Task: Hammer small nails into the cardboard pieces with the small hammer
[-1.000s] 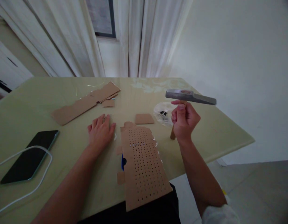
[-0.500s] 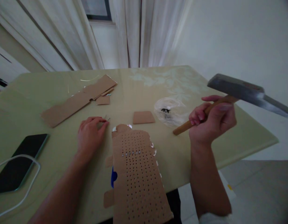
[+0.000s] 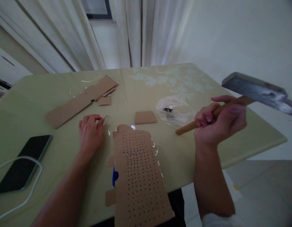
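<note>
A pale green table [image 3: 242, 138] with a glossy top and a faint leafy pattern toward its far edge fills the middle of the room; behind it hang long white curtains [image 3: 141, 31], drawn in folds to either side of a dark-framed window [image 3: 96, 8] (only its lower edge shows); the wall [image 3: 231, 37] on the right is plain and off-white; grey floor [image 3: 266, 189] shows past the table's right corner; the light is dim and even.
</note>
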Available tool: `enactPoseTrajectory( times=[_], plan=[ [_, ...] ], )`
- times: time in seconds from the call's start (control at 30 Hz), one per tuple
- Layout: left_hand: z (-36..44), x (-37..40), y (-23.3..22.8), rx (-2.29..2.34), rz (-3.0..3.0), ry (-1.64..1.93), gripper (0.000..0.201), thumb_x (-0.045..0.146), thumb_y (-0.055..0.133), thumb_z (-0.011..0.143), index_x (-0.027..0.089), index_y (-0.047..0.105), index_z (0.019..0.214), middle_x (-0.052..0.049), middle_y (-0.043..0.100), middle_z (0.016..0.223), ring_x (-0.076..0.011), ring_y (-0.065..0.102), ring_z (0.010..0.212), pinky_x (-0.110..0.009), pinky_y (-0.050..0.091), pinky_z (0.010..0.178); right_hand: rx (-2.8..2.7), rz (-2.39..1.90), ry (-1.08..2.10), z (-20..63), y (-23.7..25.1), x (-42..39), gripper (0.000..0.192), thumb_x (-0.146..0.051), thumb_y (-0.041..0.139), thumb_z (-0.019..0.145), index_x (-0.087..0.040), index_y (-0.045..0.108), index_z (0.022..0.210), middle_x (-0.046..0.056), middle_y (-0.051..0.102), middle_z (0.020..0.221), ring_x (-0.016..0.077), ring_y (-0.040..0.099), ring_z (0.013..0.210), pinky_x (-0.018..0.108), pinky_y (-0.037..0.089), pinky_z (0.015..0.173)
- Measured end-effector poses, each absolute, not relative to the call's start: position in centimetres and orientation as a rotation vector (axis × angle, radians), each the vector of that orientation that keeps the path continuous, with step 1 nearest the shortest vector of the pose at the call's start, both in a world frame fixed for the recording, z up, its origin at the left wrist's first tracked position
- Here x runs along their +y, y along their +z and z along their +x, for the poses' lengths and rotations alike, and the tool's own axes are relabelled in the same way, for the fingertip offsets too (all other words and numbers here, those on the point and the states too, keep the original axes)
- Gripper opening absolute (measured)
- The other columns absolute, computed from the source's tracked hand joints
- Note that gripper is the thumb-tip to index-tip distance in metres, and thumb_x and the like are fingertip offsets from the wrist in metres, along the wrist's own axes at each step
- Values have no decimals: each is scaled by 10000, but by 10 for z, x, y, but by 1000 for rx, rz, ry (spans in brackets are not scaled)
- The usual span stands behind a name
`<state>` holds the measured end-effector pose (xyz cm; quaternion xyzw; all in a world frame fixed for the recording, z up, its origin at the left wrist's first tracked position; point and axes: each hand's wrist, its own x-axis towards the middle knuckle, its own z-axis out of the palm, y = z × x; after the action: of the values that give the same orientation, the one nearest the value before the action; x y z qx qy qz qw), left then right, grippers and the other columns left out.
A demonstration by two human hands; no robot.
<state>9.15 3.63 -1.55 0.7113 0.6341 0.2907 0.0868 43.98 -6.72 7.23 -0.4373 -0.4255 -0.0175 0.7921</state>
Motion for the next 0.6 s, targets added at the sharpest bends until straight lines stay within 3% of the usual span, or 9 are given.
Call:
enactPoseTrajectory(
  times=[0.07, 0.13, 0.23, 0.43, 0.6],
  plan=[
    [90, 36, -10, 1938, 2007, 967, 245, 412, 506, 1014, 215, 649, 1042, -161, 742, 1100, -362, 687, 1113, -584, 514, 1081, -935, -937, -31, 439, 73, -68, 373, -557, 599, 1106, -260, 661, 889, -76, 322, 548, 85, 231, 373, 231, 196, 372],
    [91, 34, -4, 1930, 1922, 1054, 272, 432, 520, 1016, 209, 660, 1086, -122, 751, 1045, -310, 705, 993, -489, 575, 928, -940, -919, -20, 439, 73, -69, 380, -566, 595, 1108, -257, 656, 895, -77, 323, 551, 84, 232, 370, 236, 188, 373],
    [99, 24, 8, 1771, 1820, 1195, 311, 447, 579, 1005, 207, 701, 1162, -86, 774, 1074, -231, 703, 901, -352, 558, 753, -940, -929, -23, 441, 72, -70, 383, -568, 576, 1118, -252, 656, 918, -79, 316, 557, 82, 242, 380, 239, 189, 382],
    [124, -8, 53, 1282, 1921, 1202, 222, 432, 705, 1024, 239, 750, 1125, -37, 791, 1028, -186, 712, 867, -336, 569, 822, -947, -929, -29, 445, 68, -68, 389, -597, 534, 1133, -285, 665, 940, -81, 281, 579, 98, 233, 382, 242, 189, 390],
    [146, -25, 91, 785, 1998, 928, 114, 339, 656, 1093, 231, 694, 1092, -22, 790, 924, -177, 755, 877, -316, 578, 831, -931, -921, -42, 445, 66, -68, 398, -630, 567, 1110, -292, 673, 929, -76, 297, 571, 107, 235, 379, 251, 196, 382]
  ],
)
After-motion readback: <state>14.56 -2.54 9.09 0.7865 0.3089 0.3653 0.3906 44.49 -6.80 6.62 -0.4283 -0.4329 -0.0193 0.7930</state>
